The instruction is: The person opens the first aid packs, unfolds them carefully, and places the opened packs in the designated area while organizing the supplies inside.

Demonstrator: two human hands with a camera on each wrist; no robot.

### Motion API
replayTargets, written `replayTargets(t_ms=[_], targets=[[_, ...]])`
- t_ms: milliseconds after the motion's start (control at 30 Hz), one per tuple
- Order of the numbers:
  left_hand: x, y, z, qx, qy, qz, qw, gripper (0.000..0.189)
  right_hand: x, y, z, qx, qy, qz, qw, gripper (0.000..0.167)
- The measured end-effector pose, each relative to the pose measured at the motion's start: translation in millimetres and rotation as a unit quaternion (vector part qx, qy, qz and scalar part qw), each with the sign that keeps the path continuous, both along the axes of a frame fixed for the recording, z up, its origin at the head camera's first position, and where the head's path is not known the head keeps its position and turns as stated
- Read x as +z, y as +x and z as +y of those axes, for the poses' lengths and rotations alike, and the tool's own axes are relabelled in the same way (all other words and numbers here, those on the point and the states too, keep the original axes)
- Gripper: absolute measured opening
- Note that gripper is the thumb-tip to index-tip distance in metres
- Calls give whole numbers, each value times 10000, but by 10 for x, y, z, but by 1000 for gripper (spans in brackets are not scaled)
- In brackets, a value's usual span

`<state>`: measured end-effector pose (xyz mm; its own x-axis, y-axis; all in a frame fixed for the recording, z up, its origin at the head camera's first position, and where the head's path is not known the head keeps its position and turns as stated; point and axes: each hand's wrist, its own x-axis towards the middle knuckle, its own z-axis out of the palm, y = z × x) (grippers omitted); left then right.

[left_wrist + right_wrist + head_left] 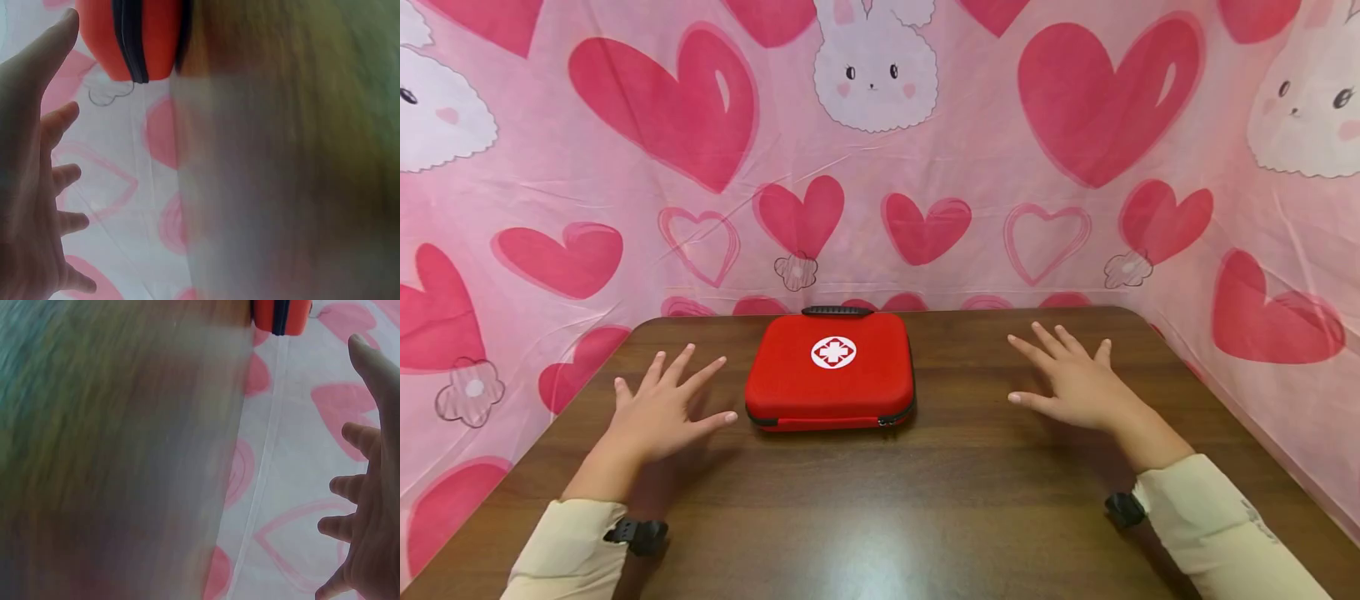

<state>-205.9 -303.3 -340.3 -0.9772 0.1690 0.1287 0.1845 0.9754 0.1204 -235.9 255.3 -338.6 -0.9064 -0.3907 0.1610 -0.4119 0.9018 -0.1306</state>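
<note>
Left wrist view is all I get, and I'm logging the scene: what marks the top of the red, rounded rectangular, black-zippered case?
Observer: The red case bears a round emblem with a white cross on red.
Operator: What's on its far edge?
Observer: A black, ribbed handle.
Operator: And off to its right?
Observer: The person's bare right hand, apart from it.

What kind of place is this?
Maybe a little booth set up indoors: there's a brown table, a pink heart-and-bunny cloth around its back and sides, and a red case on top.
</note>
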Motion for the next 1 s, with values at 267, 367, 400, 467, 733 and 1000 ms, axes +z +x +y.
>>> replayTargets(t_ms=[267,367,400,467,733,1000], targets=[[30,-64,155,-224,192,53,9995,92,-38,-21,-126,229,-233,-36,9995,83],[35,-93,208,-381,287,159,9987,92,-42,-18,-184,354,-356,-106,9987,82],[36,-101,226,-426,307,188,9984,92,-46,-18,-203,399,-389,-128,9984,82],[38,-116,265,-514,368,235,9977,92,-58,-17,-245,475,-429,-172,9978,83],[40,-150,406,-868,698,411,9929,92,-108,-25,-389,855,-674,-276,9937,83],[-18,-236,463,-1440,1660,374,9748,87,-185,-51,-554,1503,-1347,-745,9766,88]])
